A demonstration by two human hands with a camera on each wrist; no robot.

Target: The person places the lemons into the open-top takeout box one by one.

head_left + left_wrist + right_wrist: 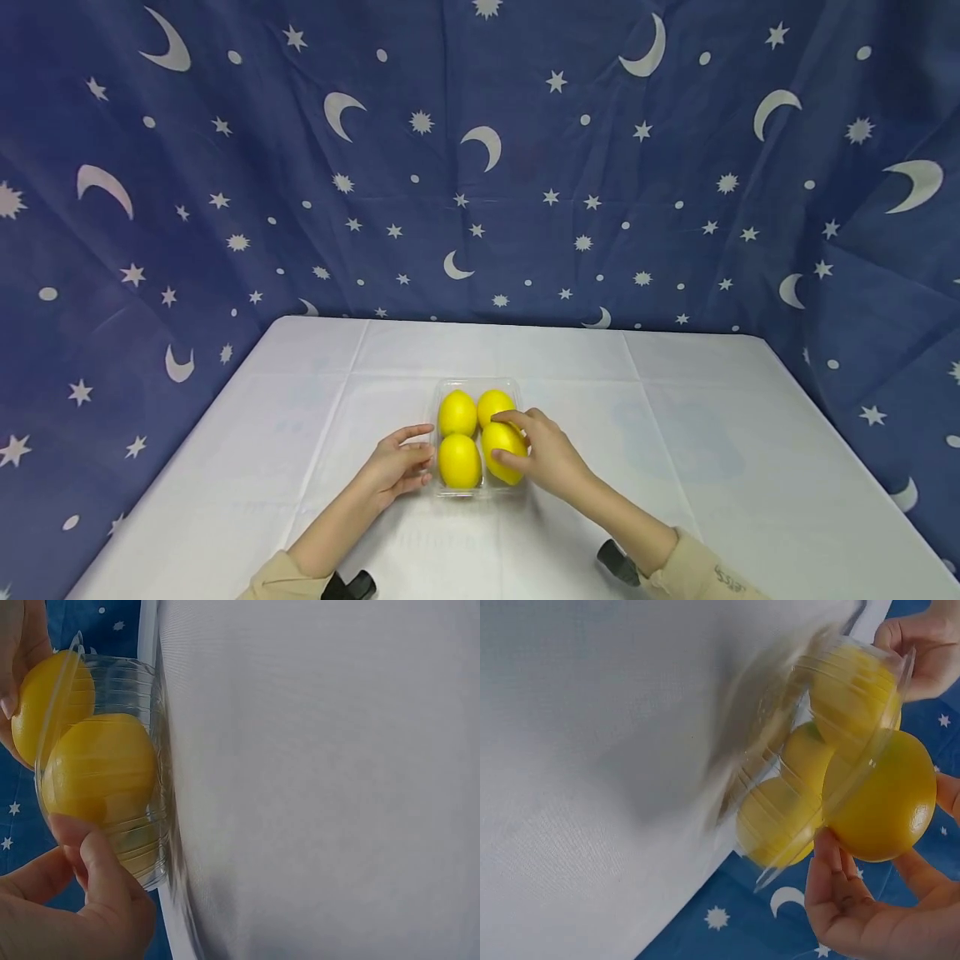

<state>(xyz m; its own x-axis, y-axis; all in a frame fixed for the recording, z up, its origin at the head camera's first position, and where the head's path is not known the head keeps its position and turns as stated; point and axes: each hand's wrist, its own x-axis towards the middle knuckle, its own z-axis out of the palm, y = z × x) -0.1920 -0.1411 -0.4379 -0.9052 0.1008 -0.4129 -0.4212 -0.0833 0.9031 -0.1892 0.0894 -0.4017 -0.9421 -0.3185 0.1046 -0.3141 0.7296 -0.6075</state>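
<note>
Several yellow lemons sit in a clear plastic container (474, 493) on the table. My right hand (551, 454) grips the near-right lemon (501, 458), thumb and fingers on opposite sides of it. In the right wrist view this lemon (889, 799) stands partly above the container's rim. At the container's left side is my left hand (397, 462), and in the left wrist view its fingertips (71, 829) hold the rim. The near-left lemon (460, 462) and far-left lemon (457, 412) lie beside that hand. Right fingers partly cover the far-right lemon (495, 404).
A white cloth (360, 367) with fold lines covers the table. Behind it hangs a blue curtain (525, 225) with moons and stars. Black wrist devices, left (352, 586) and right (617, 562), are at the cuffs.
</note>
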